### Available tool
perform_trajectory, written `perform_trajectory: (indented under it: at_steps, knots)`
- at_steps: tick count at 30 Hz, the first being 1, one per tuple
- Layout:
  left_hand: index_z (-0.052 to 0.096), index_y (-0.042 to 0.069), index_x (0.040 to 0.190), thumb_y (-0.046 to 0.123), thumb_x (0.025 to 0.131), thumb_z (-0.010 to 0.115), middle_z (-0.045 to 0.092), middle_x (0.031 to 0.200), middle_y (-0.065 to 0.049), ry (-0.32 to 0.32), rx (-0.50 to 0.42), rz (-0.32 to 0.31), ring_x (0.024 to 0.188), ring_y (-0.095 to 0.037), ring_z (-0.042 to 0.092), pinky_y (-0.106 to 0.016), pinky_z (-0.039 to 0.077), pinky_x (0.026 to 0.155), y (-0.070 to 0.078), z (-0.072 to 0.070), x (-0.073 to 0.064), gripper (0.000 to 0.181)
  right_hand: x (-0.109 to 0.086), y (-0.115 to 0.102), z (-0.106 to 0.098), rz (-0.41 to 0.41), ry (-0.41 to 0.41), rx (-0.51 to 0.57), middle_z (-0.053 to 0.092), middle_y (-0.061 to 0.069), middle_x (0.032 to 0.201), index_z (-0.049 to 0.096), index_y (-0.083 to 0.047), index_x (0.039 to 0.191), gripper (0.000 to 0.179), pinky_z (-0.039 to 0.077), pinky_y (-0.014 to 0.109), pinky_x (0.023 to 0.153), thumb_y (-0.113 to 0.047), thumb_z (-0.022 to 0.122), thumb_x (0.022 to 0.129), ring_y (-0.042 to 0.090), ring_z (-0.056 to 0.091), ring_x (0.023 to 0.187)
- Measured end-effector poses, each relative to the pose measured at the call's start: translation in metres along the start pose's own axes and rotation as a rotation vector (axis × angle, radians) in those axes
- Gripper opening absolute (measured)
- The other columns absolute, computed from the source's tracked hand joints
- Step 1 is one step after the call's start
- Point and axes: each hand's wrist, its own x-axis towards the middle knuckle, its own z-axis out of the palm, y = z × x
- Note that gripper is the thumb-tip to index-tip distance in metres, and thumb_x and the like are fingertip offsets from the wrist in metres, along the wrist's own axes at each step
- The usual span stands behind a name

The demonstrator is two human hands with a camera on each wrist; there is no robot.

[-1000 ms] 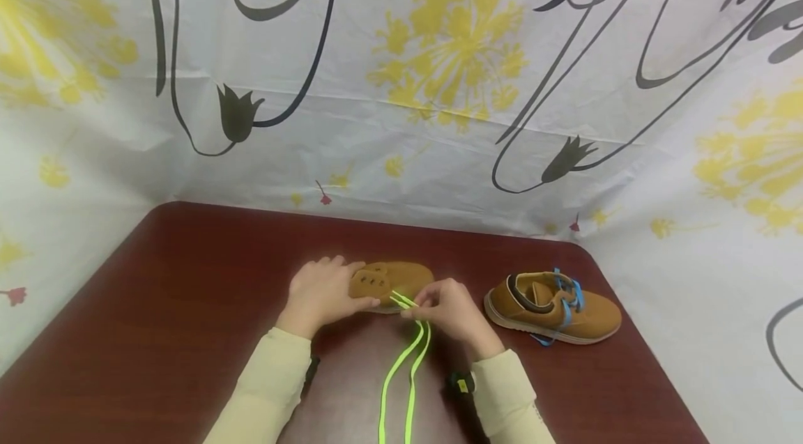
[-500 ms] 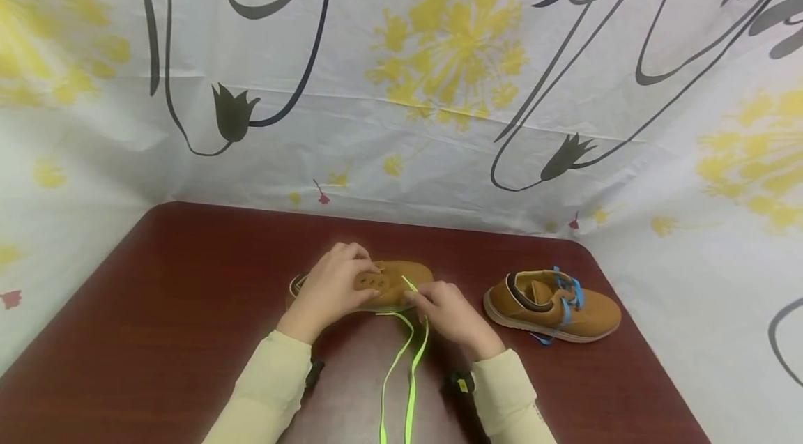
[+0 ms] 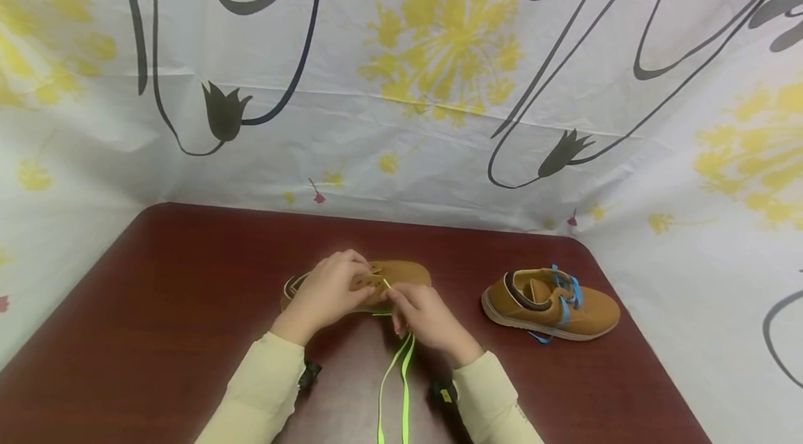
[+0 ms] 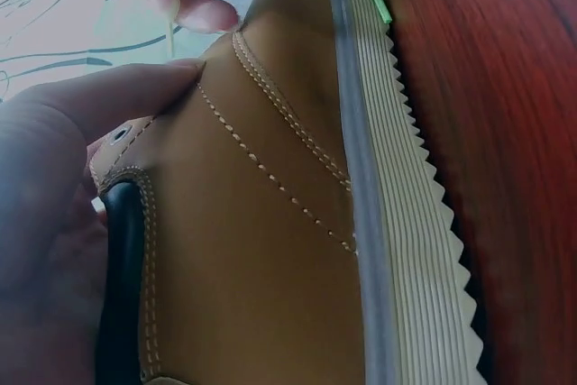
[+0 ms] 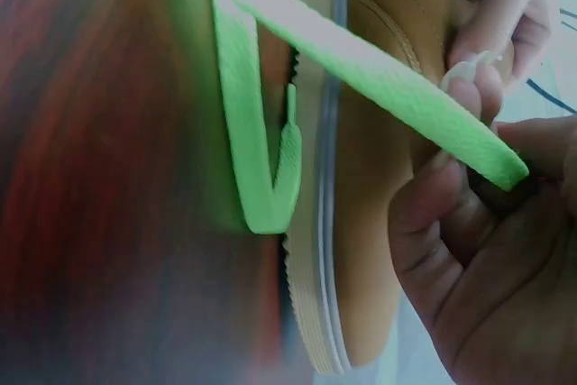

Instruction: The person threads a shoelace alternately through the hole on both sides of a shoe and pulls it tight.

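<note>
A tan shoe (image 3: pixel 404 273) lies on its sole with the toe pointing right. My left hand (image 3: pixel 327 293) grips its eyelet flap, thumb outside on the leather (image 4: pixel 261 223) near the eyelets and fingers over the shoe's opening. With thumb and fingers my right hand (image 3: pixel 426 315) pinches a flat neon-green shoelace (image 5: pixel 388 96), its tip standing up close to the eyelet row. From that hand the lace hangs down toward the front of the table. The other tip of the lace lies beside the sole (image 5: pixel 315 223). My left hand covers part of the shoe's heel half.
To the right stands a second tan shoe (image 3: pixel 592 308) with a blue lace (image 3: pixel 576 291) threaded through it. The dark red table (image 3: pixel 207 277) ends at a patterned cloth (image 3: pixel 282 172) behind and at both sides. A small black wrist device (image 3: pixel 444 392) sits under the right sleeve.
My left hand has shifted from the heel side onto the eyelet flap. My right hand has moved left, bringing the lace tip from over the toe to the eyelets. One lace end has dropped beside the sole.
</note>
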Motion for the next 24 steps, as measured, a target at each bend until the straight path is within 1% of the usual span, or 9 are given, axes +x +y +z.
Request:
perform_trajectory:
  at_steps: [1,5,7,11,19,24]
  knots:
    - [0.079,0.015,0.095,0.023,0.087,0.08,0.072,0.108,0.001,-0.005,-0.003,0.003,0.102,-0.021,0.067,-0.038,0.054,0.089,-0.0009,0.0002,0.0003,0.012,0.0004,-0.0001,0.0011,0.002,0.0,0.011,0.058,0.002,0.059,0.069,-0.005,0.1,0.033,0.053,0.027,0.053,-0.019,0.04,0.11,0.01,0.058,0.051]
    - [0.078,0.014,0.101,0.022,0.089,0.078,0.073,0.109,0.001,-0.016,-0.01,0.028,0.103,-0.022,0.067,-0.04,0.053,0.091,-0.0028,0.0001,0.0021,0.015,0.002,-0.0004,0.0033,0.01,-0.012,0.006,0.056,0.0,0.059,0.068,-0.007,0.097,0.034,0.052,0.026,0.052,-0.018,0.039,0.11,0.009,0.055,0.05]
    - [0.078,0.014,0.102,0.022,0.089,0.077,0.073,0.108,0.001,-0.021,-0.008,0.039,0.102,-0.023,0.067,-0.041,0.052,0.091,-0.0031,-0.0003,0.0028,0.015,0.0026,0.0002,0.0041,0.013,-0.024,0.003,0.055,-0.001,0.059,0.067,-0.005,0.097,0.034,0.051,0.026,0.052,-0.017,0.038,0.111,0.008,0.054,0.05]
    - [0.078,0.013,0.101,0.022,0.089,0.077,0.073,0.109,0.0,-0.033,-0.005,0.036,0.103,-0.024,0.067,-0.042,0.052,0.092,-0.0026,-0.002,0.0029,0.015,0.0036,0.0012,0.005,0.015,-0.041,-0.01,0.054,-0.002,0.06,0.066,-0.005,0.098,0.034,0.05,0.025,0.051,-0.018,0.037,0.111,0.007,0.053,0.05]
    - [0.078,0.013,0.101,0.023,0.09,0.076,0.073,0.111,0.0,-0.045,-0.003,0.037,0.104,-0.024,0.067,-0.042,0.052,0.093,-0.0024,-0.0023,0.0033,0.016,0.0026,-0.0005,0.0036,-0.009,-0.033,-0.037,0.054,-0.002,0.061,0.065,-0.007,0.098,0.032,0.049,0.024,0.052,-0.017,0.038,0.111,0.006,0.052,0.05]
    - [0.078,0.012,0.102,0.023,0.09,0.077,0.074,0.111,0.0,-0.044,-0.017,0.029,0.105,-0.024,0.068,-0.042,0.052,0.094,-0.0034,-0.0013,0.0031,0.017,0.0018,0.0,0.0037,-0.017,-0.038,-0.041,0.054,-0.002,0.061,0.064,-0.008,0.098,0.032,0.049,0.024,0.052,-0.018,0.037,0.111,0.005,0.052,0.051]
